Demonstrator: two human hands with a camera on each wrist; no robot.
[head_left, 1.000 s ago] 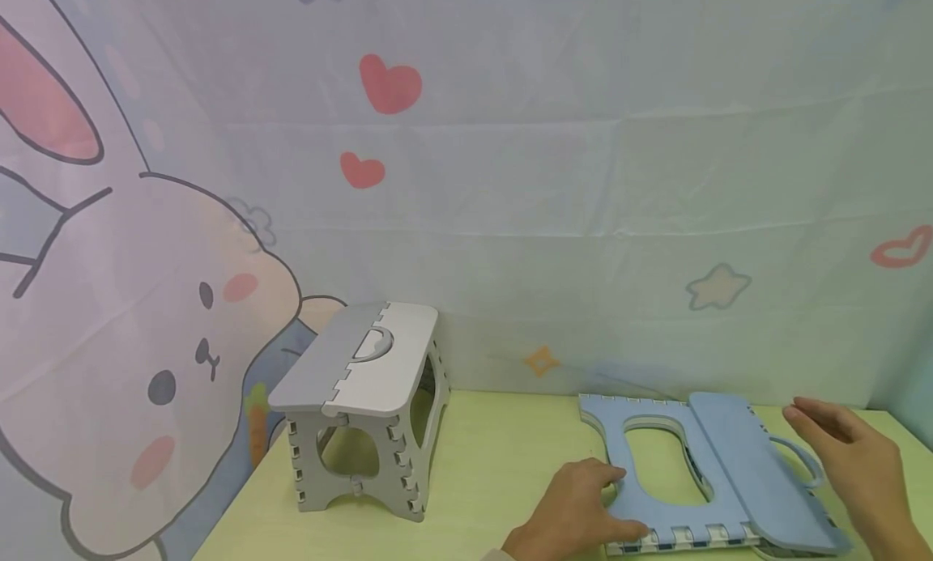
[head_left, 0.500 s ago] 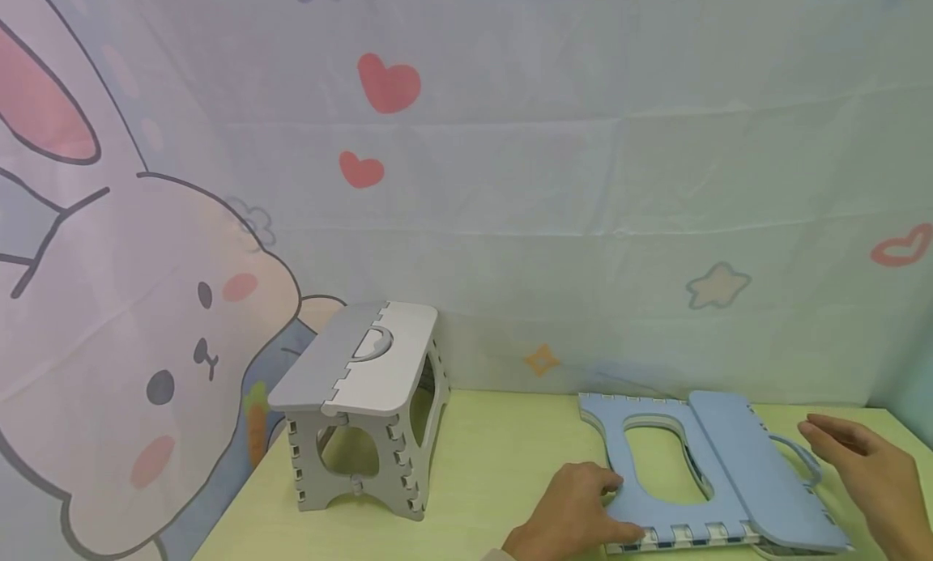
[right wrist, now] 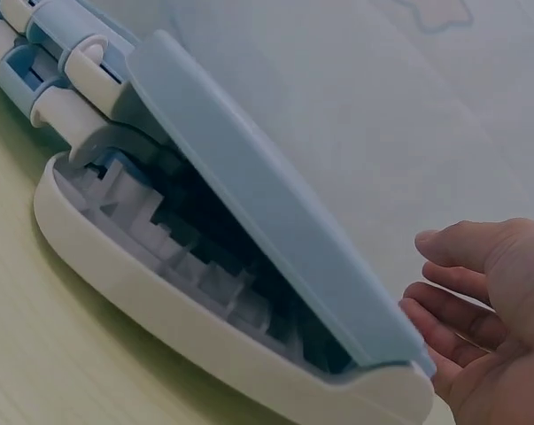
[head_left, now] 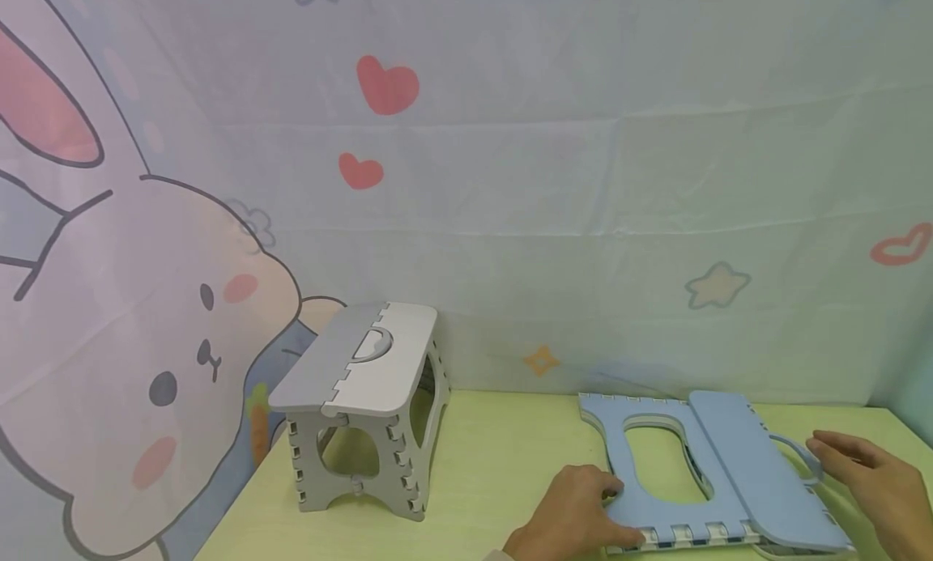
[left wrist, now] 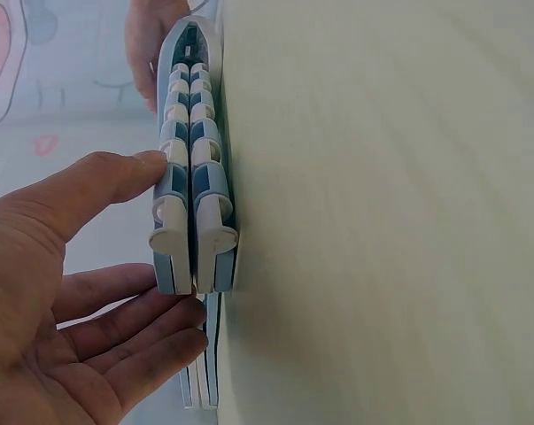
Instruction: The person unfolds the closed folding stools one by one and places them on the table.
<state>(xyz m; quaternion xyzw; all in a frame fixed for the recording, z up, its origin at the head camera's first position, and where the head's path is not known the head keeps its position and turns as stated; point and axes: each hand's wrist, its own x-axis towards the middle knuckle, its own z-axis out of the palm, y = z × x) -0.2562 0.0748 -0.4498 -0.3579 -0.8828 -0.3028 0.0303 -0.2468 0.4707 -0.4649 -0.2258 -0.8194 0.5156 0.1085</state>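
A light-blue folding stool (head_left: pixel 729 472) lies folded on the table at the right of the head view. Its leg panel with the large opening points left, and its seat panel with a loop handle (head_left: pixel 802 456) points right. My left hand (head_left: pixel 572 508) grips the near-left corner of the leg panel. In the left wrist view the thumb (left wrist: pixel 125 177) rests on the hinged side and the fingers meet the panel's end. Beside the handle, my right hand (head_left: pixel 871 484) is relaxed with loosely bent fingers. The right wrist view shows a gap between the blue and white seat halves (right wrist: pixel 187 292).
A grey and white folding stool (head_left: pixel 364 399) stands unfolded on the pale green table (head_left: pixel 496 464), to the left of my hands. Close behind both stools hangs a cloth backdrop (head_left: pixel 510 261) printed with a rabbit, hearts and stars.
My right hand has moved to the right and toward me, and is now down near the handle's outer end. The left hand and both stools look the same as before.
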